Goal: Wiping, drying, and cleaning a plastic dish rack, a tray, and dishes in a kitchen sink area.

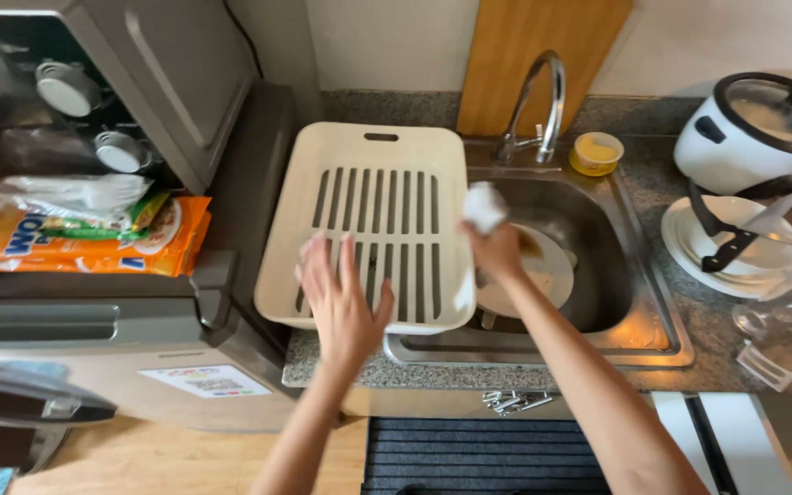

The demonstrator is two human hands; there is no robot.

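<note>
The left hand [341, 302] lies open and flat on the cream tray [373, 174], which sits partly over the sink [639, 284]. The right hand [495, 249] grips a white sponge [484, 205] at the tray's edge. Pressed unevenly, the tray could tip onto the plate [547, 266] below.

Cream slotted tray [368, 174]; white cloth [484, 206]; orange packets [93, 243]; steel sink [634, 275].

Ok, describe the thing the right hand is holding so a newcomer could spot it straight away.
Start at the steel sink under the curved metal tap. At the sink's left edge, beside the cream slotted plastic drying tray, the right hand grips a small crumpled white wad, cloth or sponge, I cannot tell. Unlike the flat round plate below, it is lumpy and lifted.
</note>
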